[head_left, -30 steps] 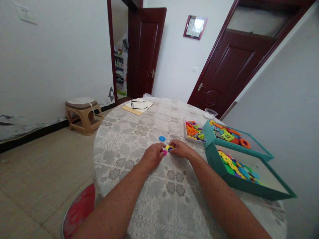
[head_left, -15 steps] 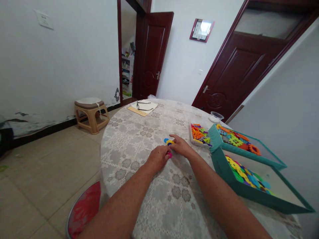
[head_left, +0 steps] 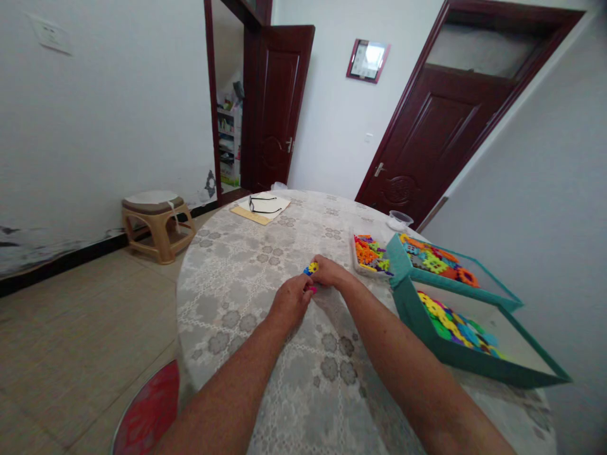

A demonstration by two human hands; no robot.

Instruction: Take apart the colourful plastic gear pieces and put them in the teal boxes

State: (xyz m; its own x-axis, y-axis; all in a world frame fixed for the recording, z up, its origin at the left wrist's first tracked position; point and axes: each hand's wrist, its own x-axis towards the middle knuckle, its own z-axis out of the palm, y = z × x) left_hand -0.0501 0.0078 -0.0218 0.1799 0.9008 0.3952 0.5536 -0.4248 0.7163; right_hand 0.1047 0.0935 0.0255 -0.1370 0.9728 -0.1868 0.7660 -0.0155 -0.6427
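The left hand (head_left: 291, 302) and right hand (head_left: 332, 273) meet over the lace-patterned tablecloth (head_left: 227, 297), fingers closed on a small interlocking plastic toy assembly (head_left: 310, 269) between them. Its long axis points away from the person: yellow-blue end far, magenta end near. Teal boxes (head_left: 450, 335) of pieces stand to the right; a dark red door (head_left: 427, 139) stands beyond.

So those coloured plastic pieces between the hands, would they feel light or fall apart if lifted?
Probably light: the plastic pieces look small beside the right hand. They seem slotted together by notched edges, so they likely hold, though a pull could part them.
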